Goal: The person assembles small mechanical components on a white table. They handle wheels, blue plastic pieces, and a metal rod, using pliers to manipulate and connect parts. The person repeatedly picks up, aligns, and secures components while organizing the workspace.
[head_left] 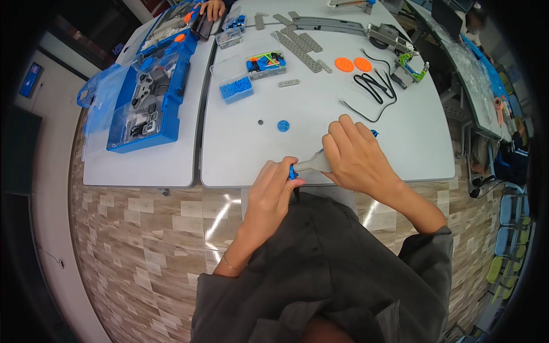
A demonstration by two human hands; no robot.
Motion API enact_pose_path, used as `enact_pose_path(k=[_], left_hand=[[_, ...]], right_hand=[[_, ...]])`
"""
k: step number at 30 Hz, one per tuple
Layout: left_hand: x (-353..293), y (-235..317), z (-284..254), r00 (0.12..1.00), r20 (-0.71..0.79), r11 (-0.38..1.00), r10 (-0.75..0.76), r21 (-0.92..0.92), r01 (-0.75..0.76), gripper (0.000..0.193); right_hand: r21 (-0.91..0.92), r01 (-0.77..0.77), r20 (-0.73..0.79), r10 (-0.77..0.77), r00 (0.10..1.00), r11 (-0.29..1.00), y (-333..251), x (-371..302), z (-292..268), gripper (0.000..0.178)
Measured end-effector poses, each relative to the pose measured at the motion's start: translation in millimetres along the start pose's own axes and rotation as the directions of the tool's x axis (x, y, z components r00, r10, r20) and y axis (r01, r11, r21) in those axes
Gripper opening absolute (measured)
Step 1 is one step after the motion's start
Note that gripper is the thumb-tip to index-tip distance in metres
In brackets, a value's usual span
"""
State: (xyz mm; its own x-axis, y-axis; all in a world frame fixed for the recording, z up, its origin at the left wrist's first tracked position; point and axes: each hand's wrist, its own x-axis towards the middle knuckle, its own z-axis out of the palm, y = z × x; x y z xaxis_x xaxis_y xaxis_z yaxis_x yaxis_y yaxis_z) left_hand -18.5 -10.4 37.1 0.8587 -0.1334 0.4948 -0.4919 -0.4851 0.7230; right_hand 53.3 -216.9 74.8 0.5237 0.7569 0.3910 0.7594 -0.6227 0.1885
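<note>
Near the table's front edge, my left hand (269, 187) pinches a small blue plastic part (293, 172) between thumb and fingertips. My right hand (359, 155) is wrapped round a light grey tapered tool (311, 164), whose narrow end meets the blue part. What kind of tool it is I cannot make out, since my fingers cover its wide end. A bit of blue plastic (374, 132) shows just beyond my right knuckles. On the tabletop ahead lie a blue round disc (283, 126) and a small dark grey piece (260, 122).
Farther back are a tub of blue pegs (236, 89), a box of mixed parts (267, 64), grey perforated plates (303, 48), orange gears (344, 64), black cables (374, 88) and a wheeled assembly (389, 37). A blue case (151, 137) stands left. Another person's hand (213, 8) is at the back.
</note>
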Motion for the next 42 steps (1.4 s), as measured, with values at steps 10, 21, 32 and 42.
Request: enact_pose_path(k=[10, 21, 32, 42], left_hand=[[6, -19, 1, 0.984, 0.072, 0.981, 0.164, 0.089, -0.170, 0.043], [6, -15, 10, 0.999, -0.008, 0.997, 0.034, 0.062, -0.034, 0.032], [-3, -2, -1, 0.966, 0.084, 0.958, -0.243, -0.135, 0.252, 0.024], [7, 0, -7, 0.984, -0.178, 0.999, 0.009, 0.041, -0.002, 0.021]], right_hand=[[0.125, -0.031, 0.124, 0.015, 0.992, 0.992, 1, -10, 14, 0.051], [-0.084, 0.076, -0.134, -0.086, 0.987, 0.994, 11, -16, 30, 0.044], [0.120, 0.117, -0.147, -0.099, 0.984, 0.986, 14, -23, 40, 0.042], [0.231, 0.015, -0.131, 0.016, 0.991, 0.973, 4, -21, 37, 0.044]])
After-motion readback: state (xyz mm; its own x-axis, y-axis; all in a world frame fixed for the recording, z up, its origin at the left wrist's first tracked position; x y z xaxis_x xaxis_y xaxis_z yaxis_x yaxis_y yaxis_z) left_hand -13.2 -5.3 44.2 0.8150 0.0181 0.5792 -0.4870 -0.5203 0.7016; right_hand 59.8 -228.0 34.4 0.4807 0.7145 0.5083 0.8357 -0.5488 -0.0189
